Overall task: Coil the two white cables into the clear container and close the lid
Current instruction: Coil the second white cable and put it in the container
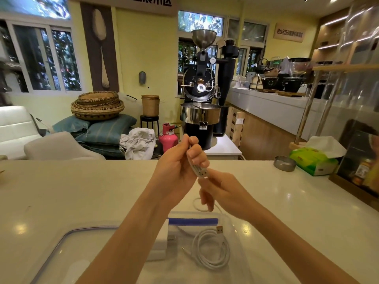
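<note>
Counter [82, 191]: two cables, one coiled [211, 249], one held [202, 172].

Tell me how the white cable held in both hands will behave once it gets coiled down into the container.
The second cable is probably floppy: below the right hand it sags into a loose loop. It likely holds a coil loosely, as the coiled cable in the clear container does, and may spring open. It looks light, pinched between fingertips.

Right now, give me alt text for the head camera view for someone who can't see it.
Two bare hands hold a white cable above a white counter: the left hand grips its USB plug end, and the right hand holds the cord below. A second white cable lies coiled in the clear container, beside the loose lid.
</note>
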Motion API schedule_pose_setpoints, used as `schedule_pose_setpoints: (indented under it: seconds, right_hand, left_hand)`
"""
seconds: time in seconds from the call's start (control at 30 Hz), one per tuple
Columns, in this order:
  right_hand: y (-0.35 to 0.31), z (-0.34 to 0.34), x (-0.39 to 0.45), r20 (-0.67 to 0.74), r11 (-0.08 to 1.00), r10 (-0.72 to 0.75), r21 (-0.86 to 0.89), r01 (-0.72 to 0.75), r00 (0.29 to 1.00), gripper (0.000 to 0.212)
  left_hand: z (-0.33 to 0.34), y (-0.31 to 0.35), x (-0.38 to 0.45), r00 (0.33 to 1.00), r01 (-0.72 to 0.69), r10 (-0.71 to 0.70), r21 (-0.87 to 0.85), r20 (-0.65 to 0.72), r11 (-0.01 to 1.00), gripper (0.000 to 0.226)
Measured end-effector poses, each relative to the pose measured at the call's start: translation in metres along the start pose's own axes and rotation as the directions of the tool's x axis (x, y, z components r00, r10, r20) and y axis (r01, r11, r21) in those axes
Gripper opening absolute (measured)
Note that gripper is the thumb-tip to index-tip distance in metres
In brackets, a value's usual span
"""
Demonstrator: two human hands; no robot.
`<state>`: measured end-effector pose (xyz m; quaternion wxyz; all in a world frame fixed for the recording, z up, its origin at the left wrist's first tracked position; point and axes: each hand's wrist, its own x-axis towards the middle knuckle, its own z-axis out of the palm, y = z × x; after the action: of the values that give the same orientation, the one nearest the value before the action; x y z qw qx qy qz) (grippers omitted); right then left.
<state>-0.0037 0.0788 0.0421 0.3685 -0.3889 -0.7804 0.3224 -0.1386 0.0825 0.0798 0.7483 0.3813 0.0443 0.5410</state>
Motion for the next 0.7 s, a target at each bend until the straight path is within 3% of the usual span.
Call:
schedule_pose_setpoints:
  seconds: [0.13, 0.27, 0.37, 0.47, 0.53, 0.7]
  right_hand:
    - [-0.004, 0.010, -0.015, 0.146, 0.998, 0.034, -0.052, -0.026, 0.989, 0.017]
    - [-0.014, 0.009, -0.023, 0.154, 0.988, -0.015, -0.151, 0.039, 0.988, 0.016]
    - [-0.017, 0.002, -0.024, 0.077, 0.937, -0.089, -0.331, 0.109, 0.993, 0.017]
    - [-0.022, -0.008, -0.025, 0.011, 0.848, -0.235, -0.486, 0.211, 0.972, 0.020]
    - [-0.028, -0.016, -0.022, -0.001, 0.776, -0.354, -0.558, 0.293, 0.935, 0.022]
    - [-0.035, -0.037, -0.008, -0.011, 0.701, -0.483, -0.604, 0.379, 0.876, 0.027]
  left_hand:
    - [-0.009, 0.005, 0.006, 0.988, -0.097, 0.115, 0.164, -0.103, 0.982, 0.033]
    - [-0.015, 0.002, 0.001, 0.978, -0.112, 0.180, 0.465, -0.105, 0.878, 0.031]
    - [-0.018, 0.001, -0.002, 0.968, -0.130, 0.244, 0.730, -0.053, 0.671, 0.029]
    - [-0.022, 0.000, -0.003, 0.959, -0.137, 0.282, 0.887, 0.008, 0.441, 0.025]
    - [-0.025, -0.003, -0.004, 0.970, -0.101, 0.242, 0.923, 0.009, 0.371, 0.024]
    - [-0.027, -0.009, -0.013, 0.999, 0.019, 0.020, 0.930, -0.029, 0.368, 0.041]
